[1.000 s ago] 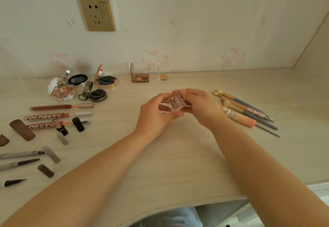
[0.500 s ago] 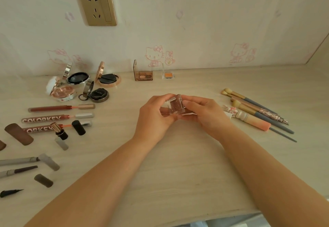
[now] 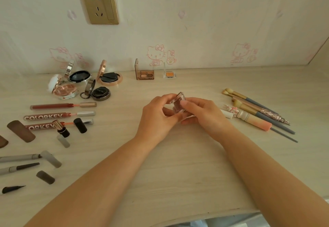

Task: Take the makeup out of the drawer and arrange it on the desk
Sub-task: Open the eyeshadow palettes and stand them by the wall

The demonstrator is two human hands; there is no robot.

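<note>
Along the back of the desk [image 3: 178,164], against the wall, stand four open round compacts [image 3: 83,84], an open brown eyeshadow palette [image 3: 145,74] and a small clear pot of orange shadow [image 3: 170,74]. To the left lie three lip gloss tubes [image 3: 60,113] with their wands drawn out, a lipstick [image 3: 60,128] with its black cap [image 3: 80,125] beside it, and nearer the front edge several grey eyeliner pens [image 3: 23,157] with loose caps. To the right a bundle of makeup brushes [image 3: 256,114] lies fanned out, its nearest handle just beside the right wrist. A gold wall socket [image 3: 99,4] sits above.

Both forearms reach in over the bare middle of the desk. The small clear eyeshadow case [image 3: 178,104] is held between the two hands, just above the desk. The left hand [image 3: 156,118] curls thumb and fingers round its left side; the right hand [image 3: 204,114] pinches it from the right, thumb on its face. The case seems to be hinged partly open, though its clear plastic makes that hard to tell.
</note>
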